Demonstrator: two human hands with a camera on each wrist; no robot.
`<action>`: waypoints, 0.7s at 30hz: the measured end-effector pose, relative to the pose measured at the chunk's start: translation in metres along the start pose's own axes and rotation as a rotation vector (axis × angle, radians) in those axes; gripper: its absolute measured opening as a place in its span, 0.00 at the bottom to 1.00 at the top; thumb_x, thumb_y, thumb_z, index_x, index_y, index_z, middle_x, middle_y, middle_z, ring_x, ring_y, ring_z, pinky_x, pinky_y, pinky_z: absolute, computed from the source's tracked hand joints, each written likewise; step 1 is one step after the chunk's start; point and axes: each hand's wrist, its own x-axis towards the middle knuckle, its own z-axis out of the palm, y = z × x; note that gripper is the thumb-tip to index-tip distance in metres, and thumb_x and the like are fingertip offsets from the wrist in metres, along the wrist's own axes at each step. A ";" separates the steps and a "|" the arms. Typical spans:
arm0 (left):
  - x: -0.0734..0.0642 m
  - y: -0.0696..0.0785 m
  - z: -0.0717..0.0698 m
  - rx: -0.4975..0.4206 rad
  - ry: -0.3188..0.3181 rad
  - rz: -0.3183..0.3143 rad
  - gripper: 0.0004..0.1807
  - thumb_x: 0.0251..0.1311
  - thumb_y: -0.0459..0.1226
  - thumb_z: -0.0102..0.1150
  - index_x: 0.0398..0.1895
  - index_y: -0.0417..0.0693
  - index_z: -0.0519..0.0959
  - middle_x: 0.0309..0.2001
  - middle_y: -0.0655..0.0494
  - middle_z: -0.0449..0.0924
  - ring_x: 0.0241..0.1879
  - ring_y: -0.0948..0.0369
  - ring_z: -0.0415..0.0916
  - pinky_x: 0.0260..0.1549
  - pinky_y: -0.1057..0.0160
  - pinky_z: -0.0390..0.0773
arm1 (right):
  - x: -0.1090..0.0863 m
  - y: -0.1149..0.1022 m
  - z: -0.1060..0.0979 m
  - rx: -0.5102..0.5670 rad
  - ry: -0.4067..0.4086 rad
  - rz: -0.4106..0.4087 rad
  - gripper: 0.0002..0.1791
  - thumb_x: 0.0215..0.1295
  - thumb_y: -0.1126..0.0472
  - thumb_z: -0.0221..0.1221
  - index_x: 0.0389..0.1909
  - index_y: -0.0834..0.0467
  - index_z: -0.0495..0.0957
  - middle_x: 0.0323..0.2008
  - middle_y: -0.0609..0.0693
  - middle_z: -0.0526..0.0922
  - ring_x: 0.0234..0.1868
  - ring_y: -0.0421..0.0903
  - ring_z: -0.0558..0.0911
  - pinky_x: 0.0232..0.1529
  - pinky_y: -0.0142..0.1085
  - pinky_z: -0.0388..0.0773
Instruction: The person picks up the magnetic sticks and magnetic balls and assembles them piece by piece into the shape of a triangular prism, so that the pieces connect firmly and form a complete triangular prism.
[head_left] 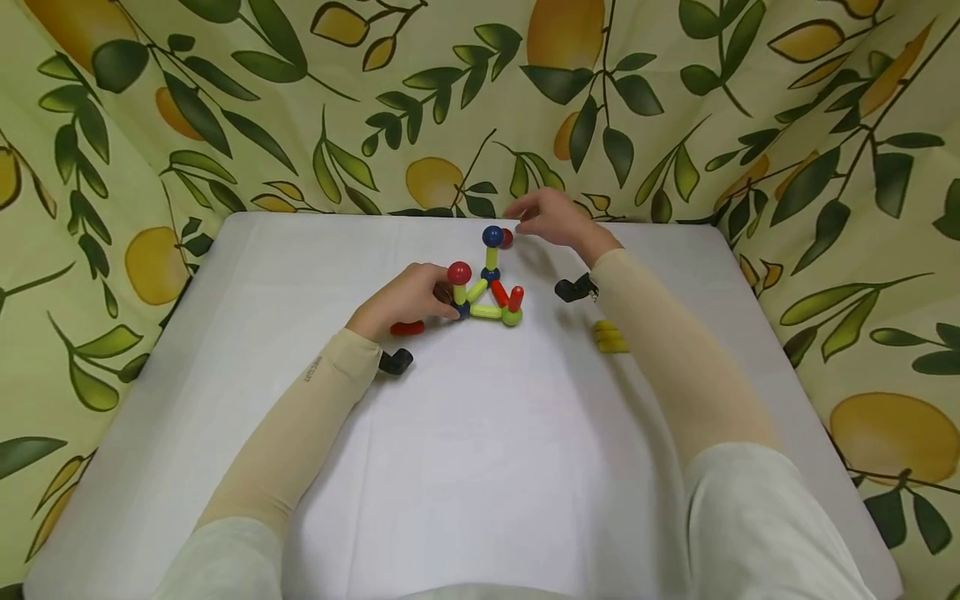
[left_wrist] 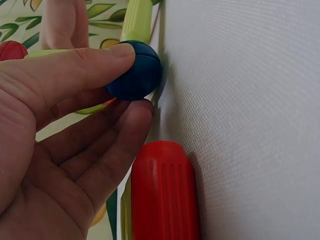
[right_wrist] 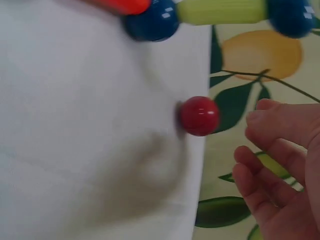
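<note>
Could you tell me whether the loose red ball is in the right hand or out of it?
Out: the red ball lies on the table, apart from the right hand.

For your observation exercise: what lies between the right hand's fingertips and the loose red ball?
Nothing: in the right wrist view a bare gap separates the right hand from the loose red ball on the white table.

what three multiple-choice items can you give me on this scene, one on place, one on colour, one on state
1. Where does the loose red ball lie?
A. near the table's far edge
B. in the left hand
C. on the yellow pieces

2. What colour is the ball the left hand pinches?
A. red
B. green
C. blue

3. How is the right hand?
A. gripping the ball
B. open, off the ball
C. flat on the table

Answers: A, it sits by the table edge; C, thumb and finger pinch blue; B, a gap shows.
</note>
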 end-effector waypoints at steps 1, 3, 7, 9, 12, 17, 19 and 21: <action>0.000 0.000 0.000 -0.001 0.002 0.000 0.23 0.60 0.34 0.81 0.57 0.38 0.85 0.45 0.47 0.87 0.45 0.52 0.84 0.56 0.52 0.81 | 0.003 0.001 0.003 -0.017 -0.004 0.002 0.19 0.78 0.67 0.62 0.66 0.59 0.84 0.63 0.59 0.84 0.61 0.56 0.79 0.64 0.51 0.78; 0.001 0.000 0.001 -0.003 0.002 -0.003 0.23 0.60 0.34 0.82 0.57 0.38 0.85 0.45 0.48 0.87 0.45 0.52 0.84 0.55 0.53 0.82 | 0.008 0.002 0.009 -0.051 -0.009 0.004 0.19 0.78 0.67 0.62 0.66 0.58 0.85 0.62 0.59 0.84 0.61 0.56 0.79 0.63 0.51 0.78; 0.001 0.000 0.003 -0.008 -0.005 -0.013 0.23 0.60 0.35 0.82 0.57 0.39 0.85 0.45 0.48 0.87 0.45 0.52 0.83 0.55 0.53 0.82 | 0.013 0.005 0.020 -0.100 -0.005 0.006 0.19 0.76 0.66 0.64 0.65 0.57 0.86 0.61 0.58 0.85 0.60 0.57 0.79 0.61 0.51 0.77; 0.002 0.000 0.003 -0.008 -0.009 -0.015 0.24 0.61 0.35 0.82 0.58 0.38 0.85 0.45 0.48 0.87 0.45 0.52 0.83 0.56 0.53 0.82 | 0.015 0.009 0.025 -0.126 -0.006 0.014 0.20 0.75 0.66 0.66 0.65 0.58 0.86 0.61 0.58 0.85 0.59 0.56 0.79 0.61 0.50 0.76; 0.003 0.000 0.004 -0.001 -0.008 -0.022 0.24 0.61 0.35 0.82 0.58 0.39 0.85 0.46 0.49 0.87 0.45 0.53 0.83 0.56 0.53 0.81 | 0.015 0.015 0.031 -0.145 -0.009 0.025 0.22 0.73 0.66 0.69 0.66 0.61 0.84 0.60 0.59 0.84 0.58 0.57 0.80 0.60 0.49 0.77; 0.004 0.000 0.002 0.004 -0.001 -0.032 0.23 0.61 0.35 0.82 0.57 0.39 0.85 0.45 0.49 0.87 0.45 0.53 0.83 0.56 0.53 0.81 | 0.013 0.029 0.037 -0.101 0.032 0.036 0.23 0.73 0.63 0.70 0.67 0.61 0.82 0.58 0.58 0.83 0.56 0.55 0.80 0.57 0.47 0.81; 0.003 0.000 0.002 0.002 0.002 -0.036 0.23 0.61 0.35 0.81 0.57 0.39 0.85 0.45 0.49 0.87 0.45 0.52 0.83 0.56 0.53 0.81 | 0.010 0.031 0.038 -0.067 0.067 0.040 0.22 0.73 0.62 0.70 0.66 0.60 0.83 0.57 0.57 0.84 0.55 0.54 0.80 0.58 0.47 0.80; 0.002 0.000 0.002 0.002 0.003 -0.039 0.23 0.61 0.35 0.82 0.57 0.39 0.85 0.45 0.49 0.87 0.45 0.52 0.82 0.56 0.53 0.81 | 0.005 0.032 0.038 -0.013 0.103 0.046 0.22 0.73 0.61 0.70 0.65 0.60 0.83 0.57 0.57 0.85 0.56 0.54 0.81 0.60 0.47 0.79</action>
